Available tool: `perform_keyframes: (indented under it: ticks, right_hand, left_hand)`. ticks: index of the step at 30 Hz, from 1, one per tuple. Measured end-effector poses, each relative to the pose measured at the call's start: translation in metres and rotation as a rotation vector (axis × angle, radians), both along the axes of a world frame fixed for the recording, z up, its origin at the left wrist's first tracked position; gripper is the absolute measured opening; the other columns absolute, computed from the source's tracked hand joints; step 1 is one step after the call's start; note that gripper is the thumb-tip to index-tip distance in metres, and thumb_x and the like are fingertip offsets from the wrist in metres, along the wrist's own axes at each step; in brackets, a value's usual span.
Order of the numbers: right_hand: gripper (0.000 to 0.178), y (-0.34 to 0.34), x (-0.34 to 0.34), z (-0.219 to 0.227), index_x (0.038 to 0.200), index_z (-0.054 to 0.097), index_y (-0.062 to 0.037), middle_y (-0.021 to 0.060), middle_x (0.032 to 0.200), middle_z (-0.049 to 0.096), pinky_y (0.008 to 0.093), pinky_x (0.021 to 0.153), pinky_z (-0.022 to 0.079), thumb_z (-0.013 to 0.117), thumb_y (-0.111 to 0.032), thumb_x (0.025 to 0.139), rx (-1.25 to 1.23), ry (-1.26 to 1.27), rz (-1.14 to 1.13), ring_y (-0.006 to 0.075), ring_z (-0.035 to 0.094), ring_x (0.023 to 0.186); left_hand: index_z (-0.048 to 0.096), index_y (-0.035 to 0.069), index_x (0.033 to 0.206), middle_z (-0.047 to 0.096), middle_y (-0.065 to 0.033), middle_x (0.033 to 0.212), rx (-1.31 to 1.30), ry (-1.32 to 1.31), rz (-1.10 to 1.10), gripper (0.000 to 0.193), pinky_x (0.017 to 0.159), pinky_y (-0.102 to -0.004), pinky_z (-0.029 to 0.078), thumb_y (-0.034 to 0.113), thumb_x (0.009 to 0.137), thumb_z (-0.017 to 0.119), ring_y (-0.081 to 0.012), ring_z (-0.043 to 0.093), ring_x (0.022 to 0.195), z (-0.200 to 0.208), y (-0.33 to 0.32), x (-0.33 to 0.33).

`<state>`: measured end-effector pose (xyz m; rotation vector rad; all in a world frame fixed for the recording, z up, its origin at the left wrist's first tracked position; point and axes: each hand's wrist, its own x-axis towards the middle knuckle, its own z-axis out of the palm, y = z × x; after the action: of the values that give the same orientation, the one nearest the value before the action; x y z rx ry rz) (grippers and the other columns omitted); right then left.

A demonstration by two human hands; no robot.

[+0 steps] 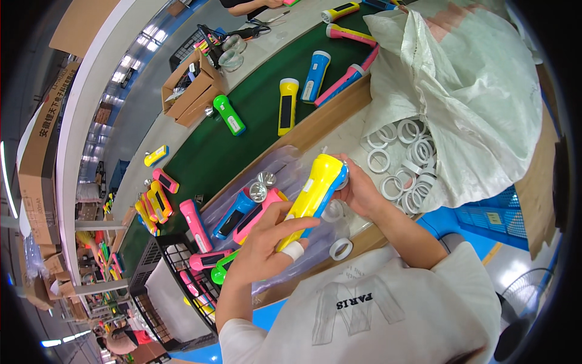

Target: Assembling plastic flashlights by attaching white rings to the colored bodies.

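Observation:
A yellow and blue flashlight [315,188] lies tilted between my hands, its head end away from my body. My left hand [260,246] is wrapped round the lower body, with a white band on one finger. At the head end, my right hand [361,191] grips around a shiny silver part; its fingertips are partly hidden. Under and left of my hands, pink and blue flashlights [235,213] with bare silver reflectors [258,192] rest on clear plastic film [276,164]. A loose white ring [348,247] lies near my shirt.
White rings [418,151] spill from a large woven sack [448,91] on the right. Coloured flashlights [315,76] sit on the green conveyor belt [260,79] beyond a wooden ledge. A black crate [145,267] stands left, a cardboard box [197,91] across the belt. Another person's arm [248,7] shows at top.

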<state>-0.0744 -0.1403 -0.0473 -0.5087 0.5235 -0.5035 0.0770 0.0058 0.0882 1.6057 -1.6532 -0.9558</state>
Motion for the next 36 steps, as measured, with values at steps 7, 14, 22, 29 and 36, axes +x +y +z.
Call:
perform_keyframes:
  ticks: [7,14,22,29,36]
  right_hand:
    - [0.042,-0.002,-0.005,0.003,0.124,0.048,-0.009,0.0075,0.096,0.063,0.0322,0.066,0.056,0.034,-0.042,0.103,-0.005,-0.12,0.012,0.0174,0.064,0.078]
    - [0.031,-0.005,-0.009,-0.002,0.118,0.051,-0.0091,0.0054,0.097,0.06,0.0305,0.059,0.054,0.047,-0.034,0.1,-0.082,-0.071,0.006,0.0152,0.06,0.082]
    - [0.036,-0.004,-0.01,0.006,0.117,0.052,-0.0065,0.0078,0.1,0.062,0.0288,0.082,0.049,0.044,-0.037,0.1,-0.201,-0.042,-0.07,0.0152,0.06,0.09]
    - [0.039,0.001,-0.013,0.017,0.112,0.054,-0.0044,0.0099,0.101,0.061,0.0302,0.084,0.048,0.038,-0.039,0.101,-0.352,0.009,0.014,0.0163,0.06,0.091]
    - [0.05,0.017,-0.027,0.062,0.122,0.052,-0.0012,0.0181,0.125,0.055,0.0487,0.1,0.039,0.033,-0.042,0.1,-1.338,-0.025,-0.015,0.0353,0.051,0.118]
  left_hand:
    - [0.065,0.007,0.115,0.056,-0.014,0.111,0.055,-0.111,0.031,0.042,0.081,-0.0307,0.045,-0.002,0.074,0.063,-0.0246,0.058,0.095,0.007,-0.004,0.005]
    - [0.055,0.006,0.125,0.055,-0.0159,0.113,-0.009,-0.04,0.107,0.054,0.084,-0.033,0.046,0.001,0.073,0.066,-0.0308,0.059,0.095,0.002,-0.002,0.013]
    - [0.058,0.009,0.124,0.055,-0.0164,0.121,-0.165,-0.507,-0.042,0.062,0.081,-0.0356,0.051,0.002,0.065,0.075,-0.0315,0.059,0.098,0.002,0.005,-0.003]
    - [0.062,0.013,0.118,0.057,-0.0143,0.118,-0.329,-0.756,-0.036,0.056,0.071,-0.0362,0.052,0.007,0.064,0.078,-0.0282,0.059,0.085,-0.024,0.014,-0.012]
    - [0.058,0.002,0.126,0.064,-0.0148,0.114,0.105,0.424,0.236,0.063,0.085,-0.0332,0.049,0.008,0.066,0.075,-0.0234,0.061,0.102,-0.038,0.051,0.007]
